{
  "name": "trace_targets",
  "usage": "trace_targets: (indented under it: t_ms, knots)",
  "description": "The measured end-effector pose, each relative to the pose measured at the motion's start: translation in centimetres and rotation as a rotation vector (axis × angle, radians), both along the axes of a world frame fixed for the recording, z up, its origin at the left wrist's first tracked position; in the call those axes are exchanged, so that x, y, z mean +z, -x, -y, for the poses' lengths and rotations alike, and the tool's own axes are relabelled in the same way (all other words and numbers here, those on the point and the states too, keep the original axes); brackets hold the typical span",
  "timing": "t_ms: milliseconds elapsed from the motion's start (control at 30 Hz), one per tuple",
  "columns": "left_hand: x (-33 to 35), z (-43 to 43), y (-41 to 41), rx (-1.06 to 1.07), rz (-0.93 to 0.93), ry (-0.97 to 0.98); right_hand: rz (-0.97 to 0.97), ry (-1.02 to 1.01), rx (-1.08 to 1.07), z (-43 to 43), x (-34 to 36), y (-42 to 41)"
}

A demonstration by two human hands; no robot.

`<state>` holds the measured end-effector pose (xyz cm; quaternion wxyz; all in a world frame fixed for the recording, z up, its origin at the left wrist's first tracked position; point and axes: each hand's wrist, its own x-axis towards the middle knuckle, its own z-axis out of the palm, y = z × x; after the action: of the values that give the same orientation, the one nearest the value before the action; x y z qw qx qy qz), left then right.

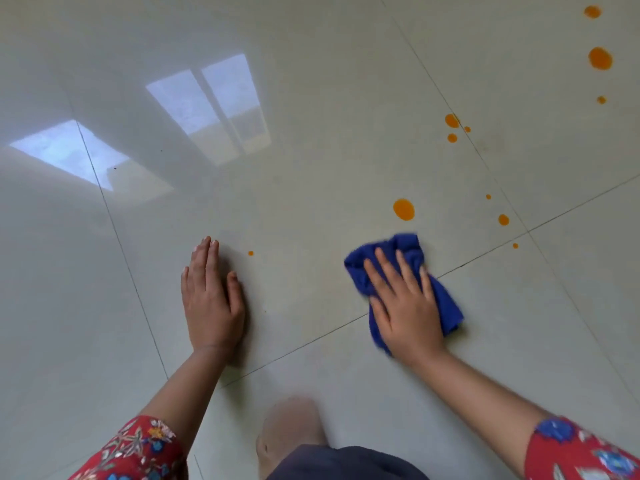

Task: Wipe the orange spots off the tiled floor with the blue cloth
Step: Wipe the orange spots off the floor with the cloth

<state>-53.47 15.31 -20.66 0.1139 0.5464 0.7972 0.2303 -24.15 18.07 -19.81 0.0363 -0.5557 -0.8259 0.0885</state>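
Blue cloth [408, 271] is pressed flat on the tiled floor [311, 150] under the spread right hand [405, 306]. Left hand [211, 299] is laid open, holding nothing. Orange spots [403, 209] are scattered far right.

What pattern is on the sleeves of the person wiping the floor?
Red with a floral print in blue and white, on both sleeves, seen in the head view.

Sleeves [138, 448]: red fabric printed with blue, white and yellow flowers, ending near the elbows.
Forearms: bare below the sleeves.
Hands [211, 299]: bare, no rings or bands visible.
Lower garment [346, 462]: dark navy, at the bottom edge.
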Motion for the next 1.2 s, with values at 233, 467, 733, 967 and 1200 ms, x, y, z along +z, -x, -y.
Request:
trace_targets:
  t_ms: [233, 467, 733, 967, 1200]
  knots:
    - [-0.4, 0.0, 0.2, -0.012, -0.024, -0.006, -0.055, 0.081, 0.668, -2.9, 0.1, 5.4]
    - [-0.3, -0.1, -0.1, 0.017, -0.038, 0.032, -0.073, -0.014, -0.044, -2.5, -0.3, 3.6]
    - [0.0, -0.1, 0.0, 0.045, 0.021, -0.005, -0.058, 0.133, 0.538, -2.8, -0.3, 13.8]
    - [0.5, -0.2, -0.4, -0.012, -0.023, 0.039, -0.049, 0.057, -0.131, -7.0, -0.3, 9.8]
    - [0.7, -0.1, -0.6, -0.061, -0.059, 0.069, -0.045, 0.116, 0.406, -0.1, -0.2, 10.7]
